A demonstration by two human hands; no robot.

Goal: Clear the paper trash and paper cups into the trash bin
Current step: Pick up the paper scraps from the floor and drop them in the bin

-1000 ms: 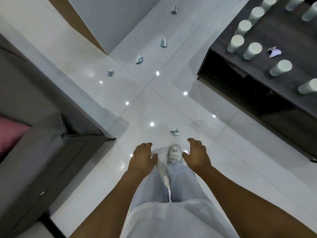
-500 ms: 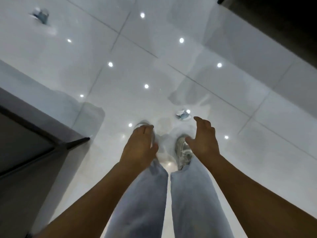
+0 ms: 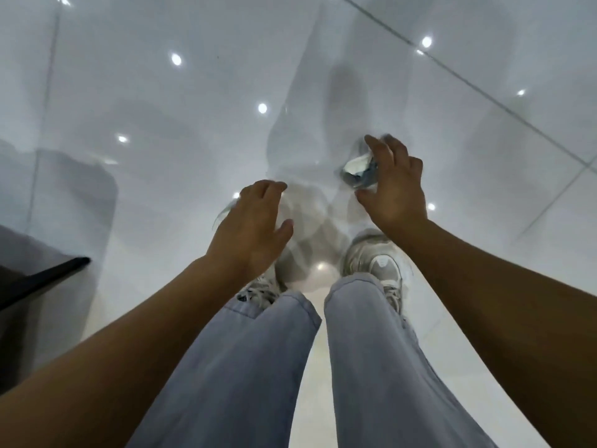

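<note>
A crumpled piece of paper trash (image 3: 357, 171) lies on the glossy white floor just ahead of my right shoe. My right hand (image 3: 394, 189) hovers right over it, fingers spread above it and thumb below, cupped round the paper without a visible grip. My left hand (image 3: 252, 221) hangs lower and to the left, above the floor, fingers relaxed and holding nothing. No paper cups and no trash bin are in view.
The dark corner of a grey sofa (image 3: 42, 276) juts in at the left edge. My two shoes (image 3: 378, 263) stand on the white floor tiles (image 3: 161, 189), which mirror ceiling lights and my own shape.
The view has dropped close to the floor as I bent down. My right hand has moved forward onto the crumpled paper. The cabinet with cups and the other scraps have left the view.
</note>
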